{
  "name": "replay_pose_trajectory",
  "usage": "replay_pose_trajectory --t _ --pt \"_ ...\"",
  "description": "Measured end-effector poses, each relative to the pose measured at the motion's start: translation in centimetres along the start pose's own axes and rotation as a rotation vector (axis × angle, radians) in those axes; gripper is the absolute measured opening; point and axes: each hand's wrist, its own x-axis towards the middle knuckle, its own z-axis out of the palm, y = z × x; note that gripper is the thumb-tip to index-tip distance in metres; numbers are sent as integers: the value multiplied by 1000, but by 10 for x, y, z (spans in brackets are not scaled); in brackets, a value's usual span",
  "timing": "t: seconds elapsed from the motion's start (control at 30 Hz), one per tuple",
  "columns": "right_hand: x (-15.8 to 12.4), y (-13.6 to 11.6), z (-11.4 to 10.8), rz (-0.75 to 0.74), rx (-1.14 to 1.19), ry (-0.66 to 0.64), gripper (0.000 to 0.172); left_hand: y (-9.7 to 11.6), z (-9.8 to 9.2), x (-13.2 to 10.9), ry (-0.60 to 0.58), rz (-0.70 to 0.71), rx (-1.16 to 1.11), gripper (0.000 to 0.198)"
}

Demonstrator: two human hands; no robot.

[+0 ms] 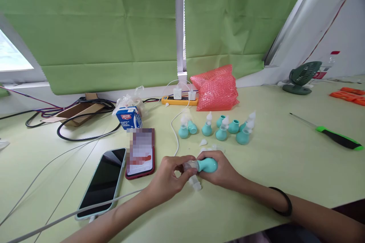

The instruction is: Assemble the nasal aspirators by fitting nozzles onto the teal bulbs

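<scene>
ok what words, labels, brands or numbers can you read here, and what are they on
"SWEET MILK DRINK": on the blue carton.
Characters on the carton's red badge: too small to read surely.
Screen of the red-edged phone: pixelated, unreadable.
Label of the red-capped bottle: too small and partly hidden.
Held teal bulb: no text that I can see.

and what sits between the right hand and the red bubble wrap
The head view shows teal bulbs, several with pale tips, and, nearer the right hand, small translucent pieces.
</scene>
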Motion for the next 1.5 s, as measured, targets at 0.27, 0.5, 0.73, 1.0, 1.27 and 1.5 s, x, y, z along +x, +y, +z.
replay_pose_trajectory --t 0.27,0.5,0.73,1.0,1.27,1.5 --pt "4 -4 -7 519 359 -312 19 6 -2 -1 -37 125 300 22" --pt "7 -12 -16 649 601 -539 14 7 -6 0 -156 192 223 21" --pt "8 -9 -21 399 659 -492 17 6 -11 0 -56 257 171 34" --pt "11 -8 -32 -15 209 343 20 -5 -10 10 64 129 214 27" --pt "12 -2 -29 -222 -4 463 19 -12 21 48 -105 117 725 25" --pt "12 2 -31 -302 -207 334 17 -17 29 69 -78 88 675 14"
